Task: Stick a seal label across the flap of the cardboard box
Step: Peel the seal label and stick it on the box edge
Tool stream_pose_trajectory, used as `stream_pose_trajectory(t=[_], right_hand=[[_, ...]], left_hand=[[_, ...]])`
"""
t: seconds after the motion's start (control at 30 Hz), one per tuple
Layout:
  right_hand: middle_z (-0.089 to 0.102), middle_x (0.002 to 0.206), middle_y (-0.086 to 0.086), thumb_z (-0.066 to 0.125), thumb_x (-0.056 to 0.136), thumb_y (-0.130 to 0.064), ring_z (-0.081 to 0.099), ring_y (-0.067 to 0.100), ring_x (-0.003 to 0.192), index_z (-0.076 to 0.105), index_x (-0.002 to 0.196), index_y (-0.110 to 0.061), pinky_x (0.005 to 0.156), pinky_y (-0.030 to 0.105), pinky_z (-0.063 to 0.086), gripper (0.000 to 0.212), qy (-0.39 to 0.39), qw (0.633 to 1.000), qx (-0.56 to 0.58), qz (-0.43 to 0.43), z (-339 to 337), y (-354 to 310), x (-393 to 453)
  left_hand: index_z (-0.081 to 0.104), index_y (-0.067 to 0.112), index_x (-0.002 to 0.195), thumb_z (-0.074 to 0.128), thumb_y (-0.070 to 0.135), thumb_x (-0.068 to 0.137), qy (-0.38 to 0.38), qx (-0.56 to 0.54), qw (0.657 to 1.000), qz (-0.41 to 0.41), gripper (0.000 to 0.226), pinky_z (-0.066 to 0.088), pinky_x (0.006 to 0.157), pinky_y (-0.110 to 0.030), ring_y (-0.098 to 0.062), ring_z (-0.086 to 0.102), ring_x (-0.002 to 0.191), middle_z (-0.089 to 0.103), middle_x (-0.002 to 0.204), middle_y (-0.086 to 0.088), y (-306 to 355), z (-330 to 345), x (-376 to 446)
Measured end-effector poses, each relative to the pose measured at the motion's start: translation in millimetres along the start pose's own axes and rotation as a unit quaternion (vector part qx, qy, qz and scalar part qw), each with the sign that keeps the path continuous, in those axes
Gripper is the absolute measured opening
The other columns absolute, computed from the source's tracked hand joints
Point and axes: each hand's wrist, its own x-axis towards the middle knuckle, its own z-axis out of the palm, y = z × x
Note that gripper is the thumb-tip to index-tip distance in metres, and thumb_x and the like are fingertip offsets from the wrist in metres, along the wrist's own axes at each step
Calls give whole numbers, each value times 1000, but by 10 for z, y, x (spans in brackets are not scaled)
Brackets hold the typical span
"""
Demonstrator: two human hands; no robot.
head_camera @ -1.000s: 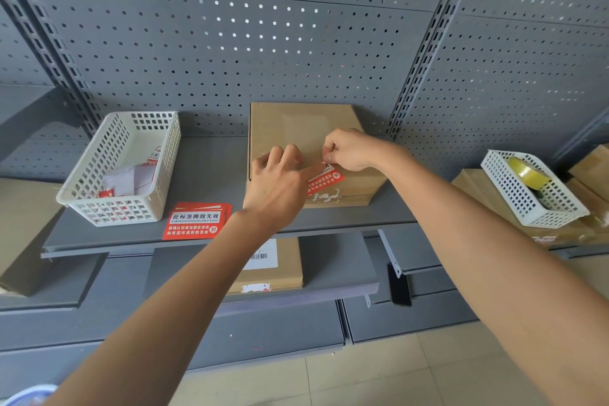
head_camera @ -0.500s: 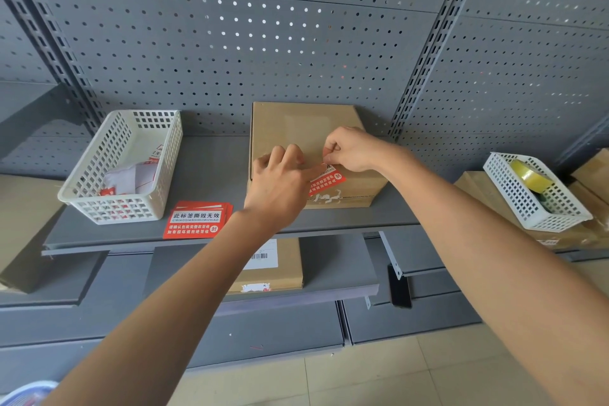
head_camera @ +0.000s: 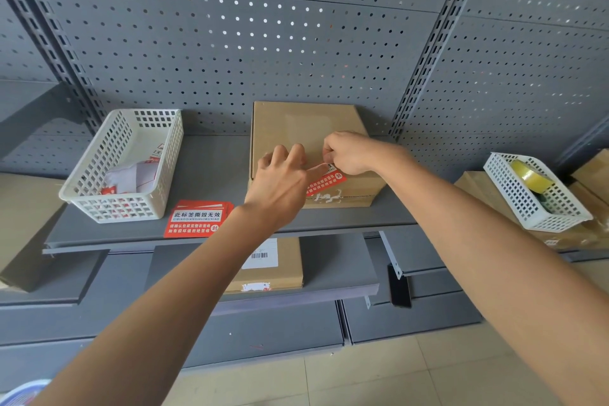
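Note:
A flat brown cardboard box (head_camera: 296,125) lies on the grey shelf (head_camera: 217,161) against the pegboard. A red seal label (head_camera: 329,181) with white characters lies across its front edge, partly on the top and partly down the front face. My right hand (head_camera: 349,152) pinches the label's upper end between thumb and fingers on the box top. My left hand (head_camera: 283,184) hovers over the box's front left, its index finger stretched out and pressing on the label. The left part of the label is hidden behind my left hand.
A stack of red seal labels (head_camera: 197,219) lies on the shelf left of the box. Left of it stands a white basket (head_camera: 99,181) with paper scraps. A second white basket (head_camera: 527,208) with a tape roll (head_camera: 529,175) sits at right. Another box (head_camera: 280,270) lies one shelf lower.
Both hands have stayed nearly still on the label. My left index finger has pressed a little further along it.

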Motion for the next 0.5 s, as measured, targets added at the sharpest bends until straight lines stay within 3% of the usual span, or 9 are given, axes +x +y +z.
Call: stream_pose_trajectory(t=[0.27,0.37,0.5], right_hand=[[62,125,8,43,106,-15,51,20,100,65,115,-10,82,29,36,24,-4,1000,23,-18,-24,59,-33],[61,124,5,43,104,-12,53,20,102,61,107,-17,81,30,39,19,4,1000,25,-14,13,85,-7],[60,116,2,42,104,-17,55,21,102,59,106,-18,77,33,42,17,23,998,58,-10,53,127,-7]], left_hand=[[52,33,138,65,15,88,13,-7,1000,-8,55,44,90,-51,-34,47,105,47,115,-9,9,35,33],[57,21,123,62,34,95,33,-58,996,-65,31,45,86,-48,-30,50,105,53,110,-4,23,21,113],[64,23,112,56,43,95,28,-163,977,-136,27,36,91,-45,-26,48,111,59,105,1,11,-31,331]])
